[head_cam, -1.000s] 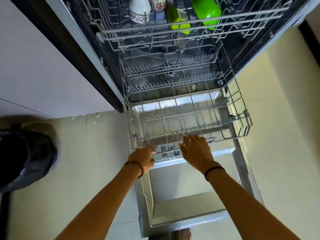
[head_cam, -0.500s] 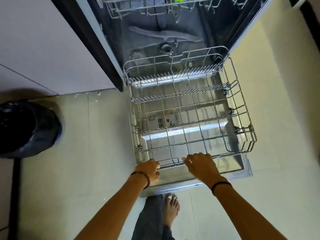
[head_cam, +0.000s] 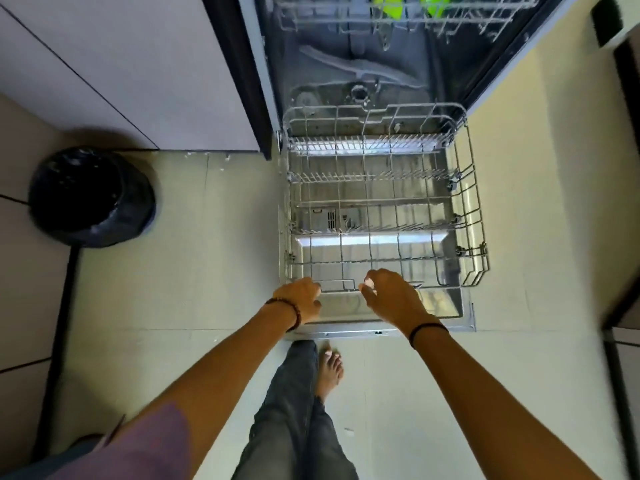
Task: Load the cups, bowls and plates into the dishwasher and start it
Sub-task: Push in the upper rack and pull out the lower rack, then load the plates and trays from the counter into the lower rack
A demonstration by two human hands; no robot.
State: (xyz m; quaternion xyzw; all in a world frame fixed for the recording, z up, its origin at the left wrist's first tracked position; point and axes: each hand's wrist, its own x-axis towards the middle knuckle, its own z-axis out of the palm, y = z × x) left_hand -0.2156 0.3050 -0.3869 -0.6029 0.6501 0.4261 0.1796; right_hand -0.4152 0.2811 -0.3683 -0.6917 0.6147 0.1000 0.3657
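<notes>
While we leaned over the open dishwasher, both hands were at the front edge of its lower rack. The left hand lay on the front left corner of the rack; its fingers were curled under, and we could not tell whether they closed on the wire. The right hand was just beside it, with bent fingers whose tips were at the right end of the small wire handle. Touching or only beside, we could not tell. The handle lay between the two hands.

The rack stood drawn out over the lowered door, and stretched away beyond the fingers. The near edge of the door was just under the wrists. Well beyond the fingers, in the upper rack, two bright green dishes were seen, too blurred to name.

Well apart to the left of the left fingers, a round bin with a black bag stood on the floor. Behind the hands, near the door edge, was one bare foot.
</notes>
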